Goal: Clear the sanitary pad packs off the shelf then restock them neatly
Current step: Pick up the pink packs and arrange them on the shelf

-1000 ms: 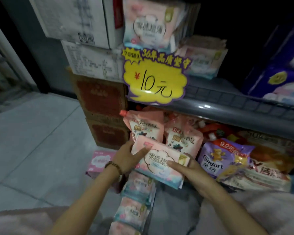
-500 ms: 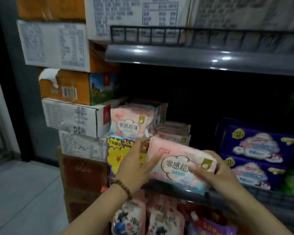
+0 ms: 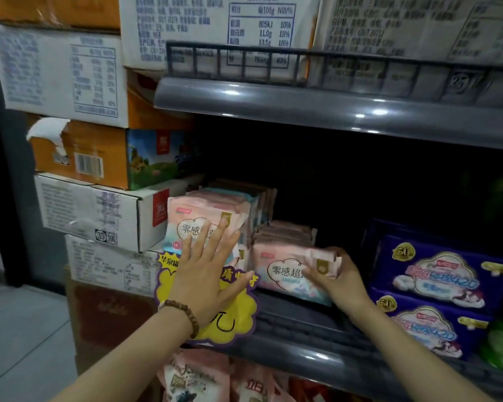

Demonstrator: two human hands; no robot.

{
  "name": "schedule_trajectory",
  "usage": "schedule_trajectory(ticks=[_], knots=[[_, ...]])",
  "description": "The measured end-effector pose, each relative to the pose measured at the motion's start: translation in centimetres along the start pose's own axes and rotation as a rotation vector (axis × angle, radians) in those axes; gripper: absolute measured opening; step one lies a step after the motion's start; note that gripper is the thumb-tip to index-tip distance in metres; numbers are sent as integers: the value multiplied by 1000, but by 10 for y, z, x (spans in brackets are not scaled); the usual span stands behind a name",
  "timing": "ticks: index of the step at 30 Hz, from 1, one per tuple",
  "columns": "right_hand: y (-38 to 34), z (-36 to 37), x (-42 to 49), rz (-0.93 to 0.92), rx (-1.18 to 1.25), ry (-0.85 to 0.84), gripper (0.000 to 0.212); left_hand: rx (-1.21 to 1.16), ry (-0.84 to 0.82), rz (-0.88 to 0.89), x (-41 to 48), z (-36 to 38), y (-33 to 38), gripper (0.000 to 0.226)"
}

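Pink "零感" pack [image 3: 291,275] now shelved; purple packs [image 3: 439,274] read "420".

Two bare hands, left [image 3: 208,282] and right [image 3: 336,281]. Two rows of soft pink sanitary pad packs: a taller left row [image 3: 204,219] and a lower right row [image 3: 285,271], pack counts unclear. Two dark blue plastic pad packs [image 3: 439,274], stacked. One yellow cloud-shaped price sign [image 3: 238,311]. Two grey shelves [image 3: 331,108].
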State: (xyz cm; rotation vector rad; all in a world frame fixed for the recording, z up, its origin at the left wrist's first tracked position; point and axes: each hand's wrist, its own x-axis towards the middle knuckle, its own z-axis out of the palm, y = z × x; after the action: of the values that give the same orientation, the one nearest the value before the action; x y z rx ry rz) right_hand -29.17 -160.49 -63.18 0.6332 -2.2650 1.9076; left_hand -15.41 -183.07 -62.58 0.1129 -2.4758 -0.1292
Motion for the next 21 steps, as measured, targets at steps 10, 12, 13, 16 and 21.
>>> schedule_trajectory(ticks=[10,12,13,16,21], knots=[[24,15,11,109,2,-93,39,92,36,32,0,10,-3,81],[27,15,10,119,-34,-79,44,84,20,20,0,9,-2,83],[28,15,9,124,-55,-70,49,77,9,13,-1,8,-1,84],[24,13,4,157,-67,-31,68,60,-19,1,-4,1,0,88],[7,7,-6,127,-90,-51,75,53,-68,-25,-9,-9,3,98]])
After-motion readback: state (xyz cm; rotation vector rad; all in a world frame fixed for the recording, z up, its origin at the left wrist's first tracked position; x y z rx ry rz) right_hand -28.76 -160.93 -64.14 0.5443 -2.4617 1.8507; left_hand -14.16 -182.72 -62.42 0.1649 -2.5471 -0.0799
